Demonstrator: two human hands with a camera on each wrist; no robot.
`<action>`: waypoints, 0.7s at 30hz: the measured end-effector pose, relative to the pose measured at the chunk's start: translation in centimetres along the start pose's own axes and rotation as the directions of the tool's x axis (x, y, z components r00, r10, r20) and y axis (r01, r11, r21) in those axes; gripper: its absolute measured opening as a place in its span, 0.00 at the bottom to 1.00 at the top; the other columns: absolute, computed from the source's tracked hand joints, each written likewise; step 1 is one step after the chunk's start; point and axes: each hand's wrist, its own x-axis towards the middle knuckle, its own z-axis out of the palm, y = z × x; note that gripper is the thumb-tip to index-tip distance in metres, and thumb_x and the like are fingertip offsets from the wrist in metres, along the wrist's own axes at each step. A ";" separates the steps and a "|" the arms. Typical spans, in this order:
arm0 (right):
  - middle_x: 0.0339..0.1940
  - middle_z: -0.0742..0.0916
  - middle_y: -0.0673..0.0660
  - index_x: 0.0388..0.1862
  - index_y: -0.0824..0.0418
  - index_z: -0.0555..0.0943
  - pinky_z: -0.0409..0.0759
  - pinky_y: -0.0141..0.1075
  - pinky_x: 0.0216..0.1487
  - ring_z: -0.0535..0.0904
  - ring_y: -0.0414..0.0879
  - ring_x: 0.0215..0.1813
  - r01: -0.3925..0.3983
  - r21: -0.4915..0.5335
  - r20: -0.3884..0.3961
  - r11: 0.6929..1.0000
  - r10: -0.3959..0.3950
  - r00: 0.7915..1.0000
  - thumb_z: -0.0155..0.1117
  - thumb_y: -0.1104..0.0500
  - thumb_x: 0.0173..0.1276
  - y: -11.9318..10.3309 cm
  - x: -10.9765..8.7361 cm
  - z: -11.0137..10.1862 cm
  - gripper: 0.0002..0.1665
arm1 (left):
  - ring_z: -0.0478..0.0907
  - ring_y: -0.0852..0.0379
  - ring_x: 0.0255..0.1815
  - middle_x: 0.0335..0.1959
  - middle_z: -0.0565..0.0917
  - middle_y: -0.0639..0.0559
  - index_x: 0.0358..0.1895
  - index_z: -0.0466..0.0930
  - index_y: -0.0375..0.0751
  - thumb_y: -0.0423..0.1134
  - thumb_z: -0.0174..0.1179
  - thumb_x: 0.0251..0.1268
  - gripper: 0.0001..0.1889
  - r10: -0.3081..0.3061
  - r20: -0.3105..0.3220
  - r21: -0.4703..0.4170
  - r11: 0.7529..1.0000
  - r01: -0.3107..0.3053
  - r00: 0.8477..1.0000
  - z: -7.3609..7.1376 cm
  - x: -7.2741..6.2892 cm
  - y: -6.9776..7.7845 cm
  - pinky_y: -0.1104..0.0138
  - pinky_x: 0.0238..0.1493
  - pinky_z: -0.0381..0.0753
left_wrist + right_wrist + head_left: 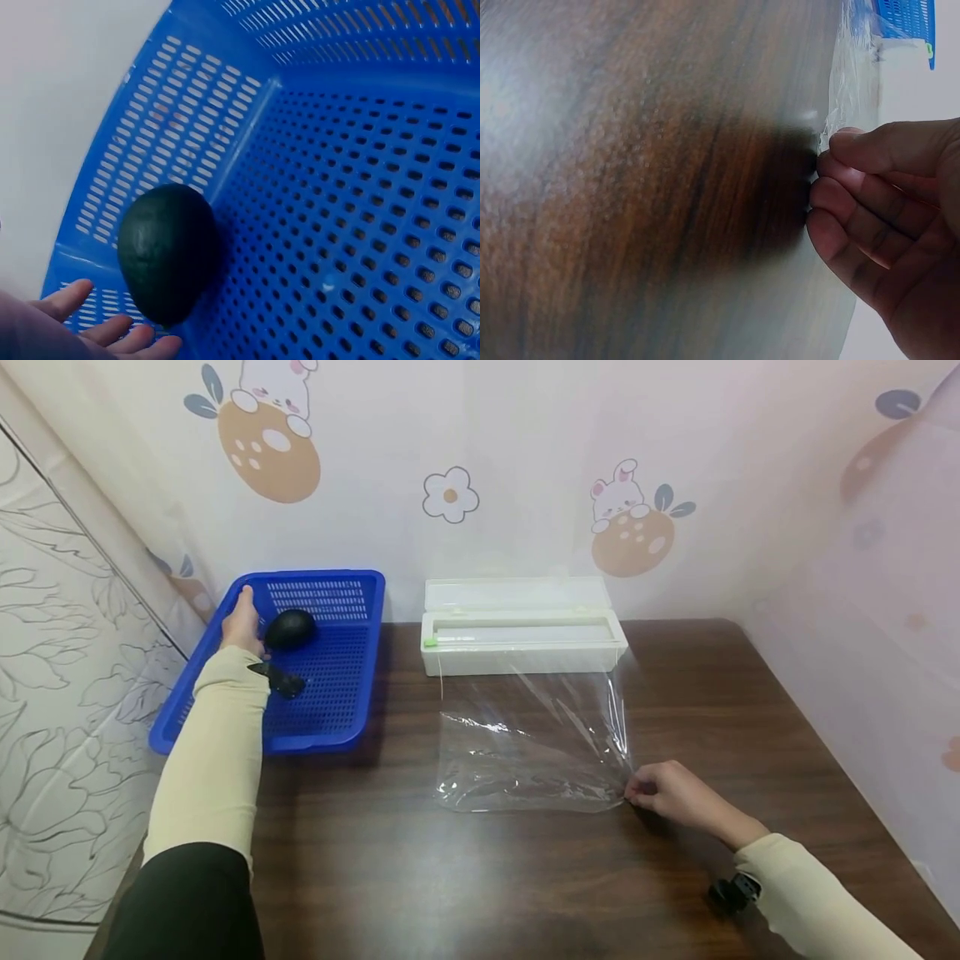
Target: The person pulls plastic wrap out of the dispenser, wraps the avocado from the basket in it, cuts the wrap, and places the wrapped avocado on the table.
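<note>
In the head view my left hand (pixel 242 622) reaches over the left side of a blue plastic basket (pixel 372 643). A dark green avocado (pixel 290 629) lies inside, just right of the hand. The left wrist view has the fingers (pixel 112 328) spread below the avocado (pixel 166 251), around nothing. My right hand (pixel 682 795) pinches the near right corner of a clear sheet of plastic wrap (pixel 525 752) between thumb and fingertips. That sheet stretches over the table from a white wrap dispenser (pixel 525 662) with its lid raised.
The brown wooden table (pixel 450 877) runs back to a patterned curtain (pixel 517 460). A green slider (pixel 430 642) sits at the dispenser's left end. At the far left hangs a white panel with line-drawn flowers (pixel 60 710).
</note>
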 end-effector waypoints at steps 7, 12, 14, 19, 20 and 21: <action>0.24 0.85 0.43 0.24 0.54 0.84 0.74 0.29 0.29 0.74 0.27 0.28 0.008 -0.011 -0.008 1.000 -0.008 1.000 0.70 0.68 0.56 0.2 0.1 0.2 0.09 | 0.39 0.58 0.80 0.80 0.38 0.66 0.78 0.29 0.61 0.65 0.42 0.68 0.43 -0.053 -0.009 -0.029 0.998 0.053 0.999 0.0 0.8 -0.7 0.49 0.77 0.46; 0.25 0.86 0.43 0.24 0.54 0.84 0.76 0.30 0.30 0.75 0.28 0.29 -0.003 -0.006 -0.003 1.000 0.003 1.000 0.70 0.67 0.57 0.3 0.1 0.2 0.08 | 0.39 0.55 0.80 0.80 0.35 0.64 0.78 0.29 0.61 0.59 0.42 0.71 0.41 -0.080 0.031 -0.032 0.996 0.081 0.996 0.4 1.1 -0.7 0.51 0.76 0.49; 0.25 0.86 0.43 0.25 0.54 0.85 0.76 0.30 0.30 0.76 0.28 0.29 -0.012 0.003 0.005 1.000 0.012 1.000 0.70 0.67 0.57 0.3 0.0 0.1 0.08 | 0.41 0.53 0.81 0.80 0.36 0.66 0.78 0.31 0.63 0.57 0.42 0.73 0.38 -0.118 0.041 -0.034 0.992 0.120 0.992 0.4 1.4 -0.8 0.54 0.76 0.52; 0.26 0.87 0.43 0.26 0.54 0.85 0.77 0.30 0.30 0.77 0.28 0.30 -0.027 0.040 0.026 0.999 0.026 0.999 0.70 0.67 0.57 0.4 -0.1 0.2 0.08 | 0.46 0.61 0.78 0.78 0.42 0.71 0.77 0.42 0.68 0.51 0.44 0.73 0.33 -0.189 0.039 -0.104 0.976 0.192 0.981 0.7 2.3 -1.0 0.61 0.73 0.61; 0.26 0.87 0.43 0.26 0.53 0.85 0.77 0.30 0.30 0.77 0.28 0.30 -0.033 0.044 0.028 0.998 0.032 0.999 0.70 0.67 0.57 0.4 -0.1 0.2 0.08 | 0.47 0.64 0.77 0.78 0.44 0.72 0.76 0.44 0.69 0.49 0.45 0.73 0.32 -0.196 0.041 -0.131 0.971 0.200 0.980 0.8 2.4 -0.9 0.62 0.73 0.62; 0.26 0.87 0.43 0.26 0.53 0.85 0.77 0.30 0.30 0.77 0.28 0.30 -0.039 0.046 0.032 0.998 0.038 0.999 0.70 0.67 0.58 0.4 -0.1 0.2 0.08 | 0.47 0.66 0.77 0.77 0.45 0.73 0.75 0.47 0.69 0.47 0.46 0.73 0.31 -0.204 0.045 -0.156 0.966 0.208 0.978 0.9 2.4 -0.9 0.63 0.72 0.62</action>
